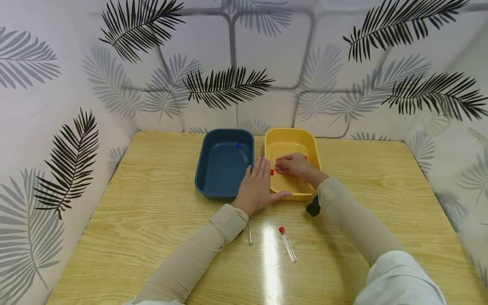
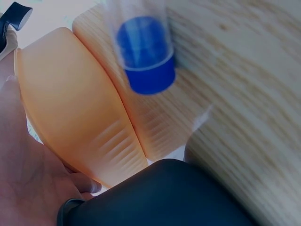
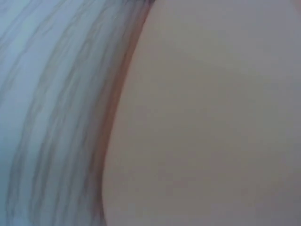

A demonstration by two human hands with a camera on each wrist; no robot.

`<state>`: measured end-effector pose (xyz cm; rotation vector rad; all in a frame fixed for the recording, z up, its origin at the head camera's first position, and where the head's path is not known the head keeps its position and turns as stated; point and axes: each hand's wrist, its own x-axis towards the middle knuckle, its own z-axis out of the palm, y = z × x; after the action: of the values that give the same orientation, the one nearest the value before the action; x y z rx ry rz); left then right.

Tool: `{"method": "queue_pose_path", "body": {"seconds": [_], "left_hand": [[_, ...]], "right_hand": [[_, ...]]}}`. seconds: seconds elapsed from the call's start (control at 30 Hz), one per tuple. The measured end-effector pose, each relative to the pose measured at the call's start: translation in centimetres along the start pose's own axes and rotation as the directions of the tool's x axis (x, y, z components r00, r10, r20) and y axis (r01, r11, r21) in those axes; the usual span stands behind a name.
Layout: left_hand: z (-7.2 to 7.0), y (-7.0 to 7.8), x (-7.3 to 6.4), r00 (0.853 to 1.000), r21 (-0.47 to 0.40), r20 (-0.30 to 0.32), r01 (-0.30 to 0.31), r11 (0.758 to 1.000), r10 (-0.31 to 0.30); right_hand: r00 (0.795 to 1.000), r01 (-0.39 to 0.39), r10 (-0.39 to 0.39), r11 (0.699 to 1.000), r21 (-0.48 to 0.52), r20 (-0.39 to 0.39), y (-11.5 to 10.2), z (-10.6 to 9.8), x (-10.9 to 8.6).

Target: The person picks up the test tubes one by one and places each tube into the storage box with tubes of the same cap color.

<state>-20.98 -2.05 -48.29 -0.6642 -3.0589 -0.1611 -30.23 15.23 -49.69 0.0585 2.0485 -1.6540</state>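
Right wrist view: only blurred yellow tray [image 3: 211, 117] wall.

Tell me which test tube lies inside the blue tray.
The blue-capped tube, alone in the blue tray; the red-capped tube lies on the table.

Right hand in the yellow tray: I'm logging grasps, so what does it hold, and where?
The right hand grips a red-capped tube along its body inside the yellow tray; the cap pokes out.
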Motion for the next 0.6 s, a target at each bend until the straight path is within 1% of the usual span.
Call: {"method": "queue_pose_path", "body": {"seconds": [0.2, 0.37, 0.6], "left_hand": [[0.2, 0.0, 0.1, 1.0, 0.003, -0.013, -0.002, 1.0, 0.002], [0.1, 0.0, 0.1, 1.0, 0.0, 0.001, 0.003, 1.0, -0.003], [0.2, 0.0, 0.1, 1.0, -0.013, -0.001, 0.002, 1.0, -0.002]], "right_hand": [[0.999, 0.052, -0.052, 0.999, 0.011, -0.011, -0.7, -1.0, -1.2], [0.996, 0.088, -0.088, 0.996, -0.008, 0.009, -1.6, -1.9, -3.1], [0.99, 0.14, -0.14, 0.99, -0.005, 0.007, -1.9, -3.5, -5.8]]}}
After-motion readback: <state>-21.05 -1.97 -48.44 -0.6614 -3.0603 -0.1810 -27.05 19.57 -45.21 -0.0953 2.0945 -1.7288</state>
